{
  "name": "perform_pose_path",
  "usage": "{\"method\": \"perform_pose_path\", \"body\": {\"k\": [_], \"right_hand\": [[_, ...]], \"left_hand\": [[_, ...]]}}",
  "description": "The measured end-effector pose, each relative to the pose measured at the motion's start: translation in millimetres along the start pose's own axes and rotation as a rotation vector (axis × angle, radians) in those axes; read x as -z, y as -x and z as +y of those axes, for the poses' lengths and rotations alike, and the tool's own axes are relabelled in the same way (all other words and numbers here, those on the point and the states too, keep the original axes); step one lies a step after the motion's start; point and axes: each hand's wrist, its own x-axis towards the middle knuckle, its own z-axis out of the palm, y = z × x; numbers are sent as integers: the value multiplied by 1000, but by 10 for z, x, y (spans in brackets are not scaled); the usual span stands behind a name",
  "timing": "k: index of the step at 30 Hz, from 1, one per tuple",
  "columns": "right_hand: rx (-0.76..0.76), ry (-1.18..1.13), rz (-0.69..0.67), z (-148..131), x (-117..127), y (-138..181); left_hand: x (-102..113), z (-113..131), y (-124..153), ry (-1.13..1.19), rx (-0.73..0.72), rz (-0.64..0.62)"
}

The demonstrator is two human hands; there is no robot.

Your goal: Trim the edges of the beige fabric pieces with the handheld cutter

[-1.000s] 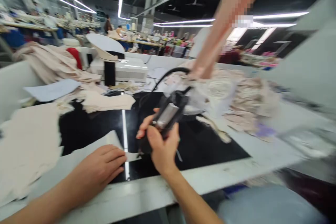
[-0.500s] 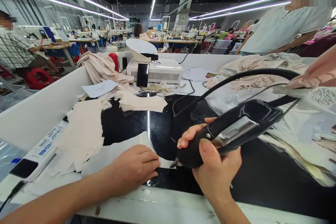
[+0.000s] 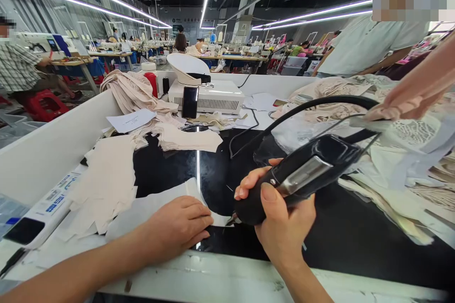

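My right hand [image 3: 280,222] is wrapped around a black handheld electric cutter [image 3: 302,175] with a metal strip on its side. Its small pointed metal tip meets the right end of a white fabric piece [image 3: 149,206] on the black work surface [image 3: 355,227]. Just left of the tip, my left hand [image 3: 181,222] lies on this fabric, fingers together and nearly flat, with part of the piece hidden underneath. From the cutter's rear a thick black cable [image 3: 320,101] arches back. Beside the cable, another person's hand [image 3: 405,99] grips some pale, sheer material.
Stacked beige fabric pieces [image 3: 110,175] lie at the left, more cut pieces [image 3: 188,137] behind. A white vented box [image 3: 220,99], with a phone [image 3: 190,102] leaning on it, stands at the back. Lace fabric [image 3: 412,128] is heaped at right. A white wall [image 3: 53,137] borders the left side.
The view has shifted slightly. The cutter's rear end has swung left while its tip stays at the fabric's end. The other person's hand has come further into view from the right.
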Motion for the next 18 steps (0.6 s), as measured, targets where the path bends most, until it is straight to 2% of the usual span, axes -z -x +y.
{"method": "perform_pose_path", "body": {"k": [8,13,18], "right_hand": [[12,19,8,22,64,-94],[12,69,49,91,138,-229],[24,43,80,144,104,-328]], "left_hand": [[129,-156,15,-30,26,52],[143,-298,58,-41,67,9],[113,-231,67,5,143,-48]]}}
